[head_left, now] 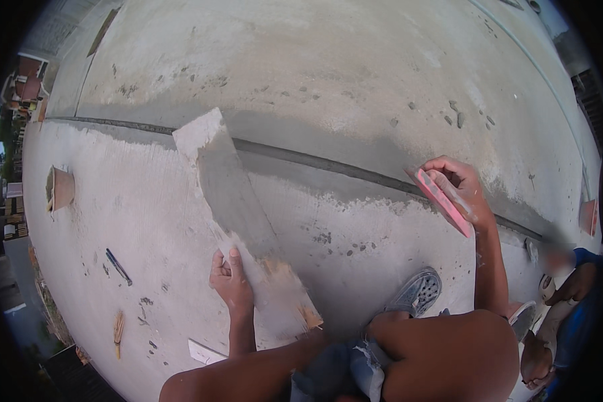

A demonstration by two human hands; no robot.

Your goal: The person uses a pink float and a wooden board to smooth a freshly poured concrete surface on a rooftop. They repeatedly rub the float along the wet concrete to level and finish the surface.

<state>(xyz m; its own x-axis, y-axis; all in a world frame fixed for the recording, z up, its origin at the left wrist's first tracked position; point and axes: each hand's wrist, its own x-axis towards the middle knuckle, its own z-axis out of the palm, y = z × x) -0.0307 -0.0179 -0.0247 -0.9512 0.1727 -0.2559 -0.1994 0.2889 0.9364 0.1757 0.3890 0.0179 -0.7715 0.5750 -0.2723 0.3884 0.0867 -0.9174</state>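
My left hand [233,285] grips the edge of a long flat board [229,184], its thumb lying on top. Wet grey mortar coats the middle of the board, and the near end is bare and chipped. Part of a dark, straight groove [328,165] in the concrete surface is hidden behind the board's far end. In my right hand [465,189] is a pink hand float [442,202], tilted on edge beside the groove, with fingers wrapped round its back. Damp, darker mortar borders the groove on both sides.
A bucket [63,189] stands at the left. Nearer lie a dark slim tool [118,266], a small straw brush [118,333] and a white flat piece [206,352]. Crumbs of mortar dot the concrete [382,60]. Another person [573,295] crouches at the right, near a reddish container [587,216].
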